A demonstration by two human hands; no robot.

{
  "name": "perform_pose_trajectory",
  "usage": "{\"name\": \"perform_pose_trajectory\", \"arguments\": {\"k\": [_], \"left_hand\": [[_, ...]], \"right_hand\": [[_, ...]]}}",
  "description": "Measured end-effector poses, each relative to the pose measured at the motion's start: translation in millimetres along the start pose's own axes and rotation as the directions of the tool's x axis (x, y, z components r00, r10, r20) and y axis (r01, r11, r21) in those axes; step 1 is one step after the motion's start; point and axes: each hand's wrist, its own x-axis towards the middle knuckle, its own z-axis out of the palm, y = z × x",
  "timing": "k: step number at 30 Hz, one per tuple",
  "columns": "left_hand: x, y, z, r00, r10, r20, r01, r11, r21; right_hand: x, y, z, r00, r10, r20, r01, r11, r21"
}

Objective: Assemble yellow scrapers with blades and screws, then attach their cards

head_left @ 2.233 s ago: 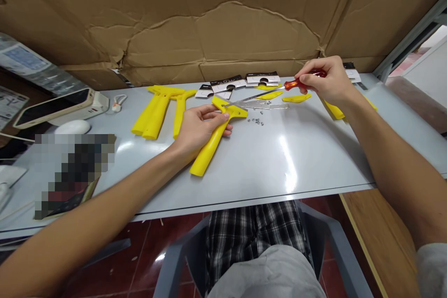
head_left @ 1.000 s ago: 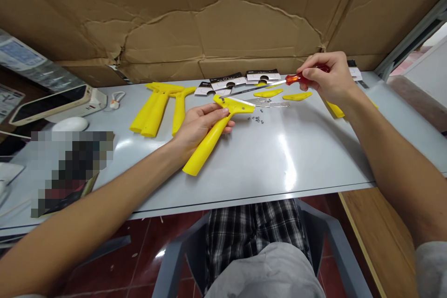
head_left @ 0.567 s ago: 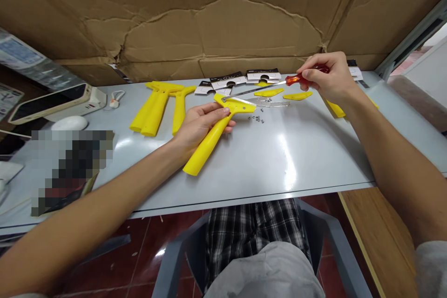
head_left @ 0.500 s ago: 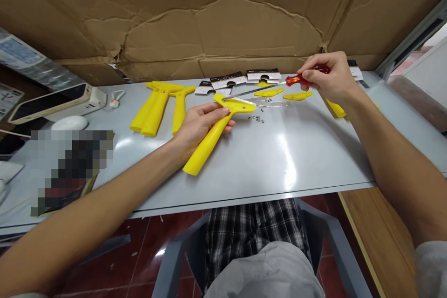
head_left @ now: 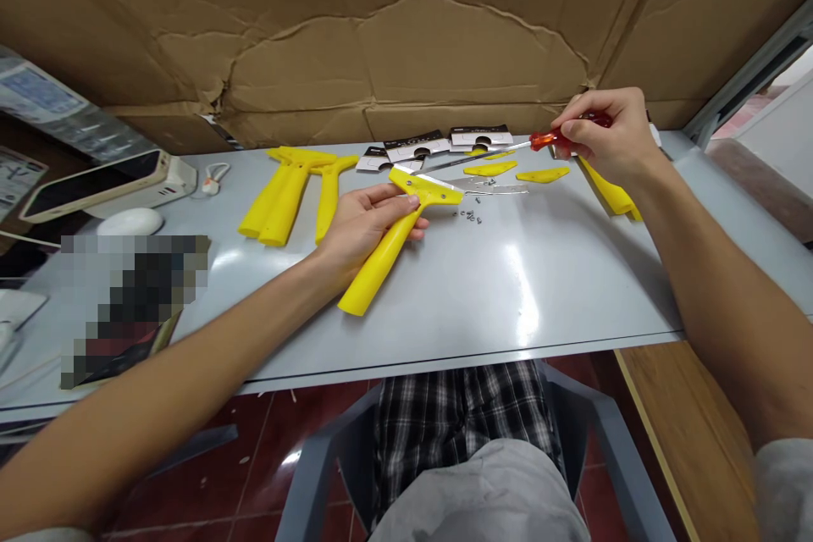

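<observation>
My left hand (head_left: pixel 374 220) is closed around the neck of a yellow scraper (head_left: pixel 381 262), whose handle slants down toward me. Two screws show in its head, and a metal blade edge runs along the far side. In my right hand (head_left: pixel 613 131) is a screwdriver (head_left: pixel 539 140) with a red see-through handle, its shaft pointing left above the scraper head. The tip looks slightly apart from the head. Small loose screws (head_left: pixel 470 216) lie on the table just right of the scraper, near flat metal blades (head_left: pixel 501 189) and yellow cover pieces (head_left: pixel 542 175).
Yellow scraper handles (head_left: pixel 285 195) lie at the left, and another yellow handle (head_left: pixel 610 190) is partly behind my right wrist. Black-and-white cards (head_left: pixel 481 138) line the back, before a cardboard wall (head_left: pixel 406 51). A phone (head_left: pixel 95 186) and a white mouse (head_left: pixel 130 222) are far left.
The screwdriver has moved up and to the right, its tip coming off the screw in the scraper head. My left hand keeps the scraper almost still.
</observation>
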Motion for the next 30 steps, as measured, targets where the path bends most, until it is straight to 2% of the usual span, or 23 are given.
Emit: {"name": "perform_pose_trajectory", "arguments": {"k": [3, 18, 24, 30], "left_hand": [[0.5, 0.8, 0.5, 1.0, -0.009, -0.011, 0.009, 1.0, 0.01], [-0.8, 1.1, 1.8, 1.0, -0.01, -0.028, 0.012, 0.999, 0.042], [-0.2, -0.8, 1.5, 0.999, 0.034, -0.01, -0.033, 0.997, 0.063], [-2.0, -1.2, 0.7, 0.998, 0.066, -0.012, -0.063, 0.987, 0.147]], "right_hand": [[-1.3, -0.4, 2.7, 0.995, -0.095, 0.011, 0.096, 0.992, -0.086], [-3.6, -3.5, 5.5, 0.996, -0.085, 0.024, 0.088, 0.986, -0.142], [-9.4, -17.9, 14.3, 1.0, -0.011, -0.006, 0.01, 0.985, -0.174], [-14.2, -28.1, 23.9, 0.997, -0.068, 0.03, 0.072, 0.984, -0.164]]}}
